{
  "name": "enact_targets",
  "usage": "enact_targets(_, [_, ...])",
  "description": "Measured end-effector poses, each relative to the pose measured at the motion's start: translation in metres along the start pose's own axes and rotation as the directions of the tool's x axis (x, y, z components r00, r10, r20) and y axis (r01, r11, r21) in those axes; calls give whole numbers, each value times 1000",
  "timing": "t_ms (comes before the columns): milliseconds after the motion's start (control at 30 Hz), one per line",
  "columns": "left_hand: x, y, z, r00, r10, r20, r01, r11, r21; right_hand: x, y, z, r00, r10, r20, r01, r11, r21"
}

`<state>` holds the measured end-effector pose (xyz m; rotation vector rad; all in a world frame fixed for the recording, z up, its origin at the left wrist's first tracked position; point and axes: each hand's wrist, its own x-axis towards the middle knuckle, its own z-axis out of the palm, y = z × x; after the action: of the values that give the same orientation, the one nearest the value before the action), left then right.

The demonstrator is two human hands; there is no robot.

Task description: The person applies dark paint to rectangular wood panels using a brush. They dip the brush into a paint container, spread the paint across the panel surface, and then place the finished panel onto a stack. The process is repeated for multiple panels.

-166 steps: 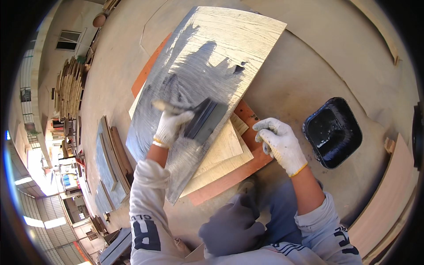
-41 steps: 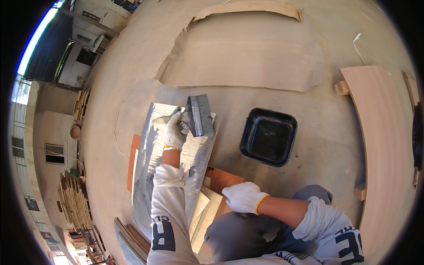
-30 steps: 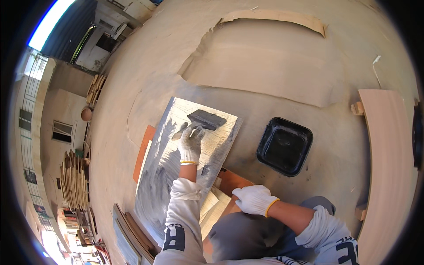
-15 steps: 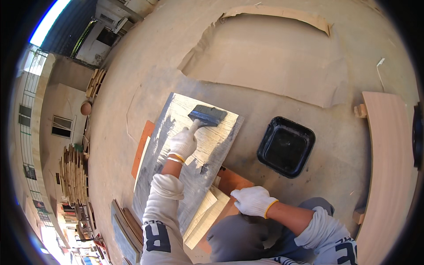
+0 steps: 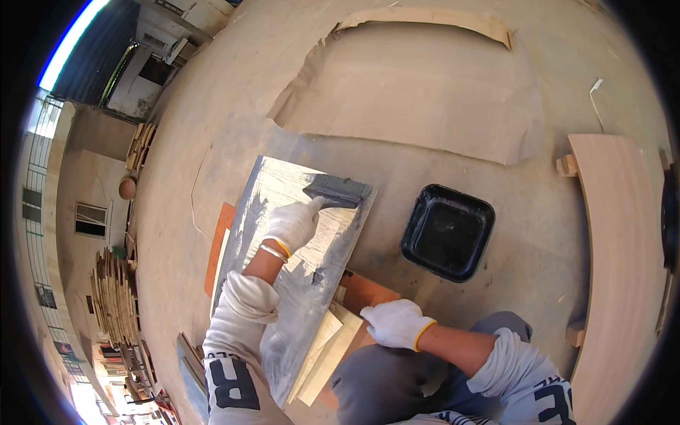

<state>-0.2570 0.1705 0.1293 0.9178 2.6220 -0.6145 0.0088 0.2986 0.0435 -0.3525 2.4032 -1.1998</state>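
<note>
Holding a brush (image 5: 338,191), the left hand (image 5: 294,225) extends beyond sleeve lettering (image 5: 241,384).

Exposure was bright, floor (image 5: 212,106) evenly lit. Strongest light sat at left: upper-left strip (image 5: 73,41) blew out white with blue fringing, lower-left opening (image 5: 83,400) clipped too. Coated panel (image 5: 290,347) carried pale sheen; black tray (image 5: 443,268) showed dull reflections inside. Soft shadow ran along left edge of long board (image 5: 620,262). Fisheye bowed that board, corners fell off to black. Midfield was fairly crisp, trouser knee (image 5: 382,375) looked soft
</note>
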Motion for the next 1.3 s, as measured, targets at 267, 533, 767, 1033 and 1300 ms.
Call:
enact_targets(267, [14,2,-8,1000,-15,19,15,999,28,3,5,1,999,-24,-21,24,1000,-9])
enact_targets(533, [4,-13,14,998,-56,4,56,998,17,-1,9,2,990,63,-126,-87,977,-195])
enact_targets(767, [-13,-20,21,999,-10,33,9,1000,12,0,24,-14,955,137,-263,-197,955,-221])
enact_targets(1033, [7,-39,6,996,-23,82,21,1000,23,8,11,-8,968,158,-195,-201,952,-230])
enact_targets(1300, [53,-112,30,990,-141,5,141,989,-42,0,-15,7,989,54,-138,-88,962,-259])
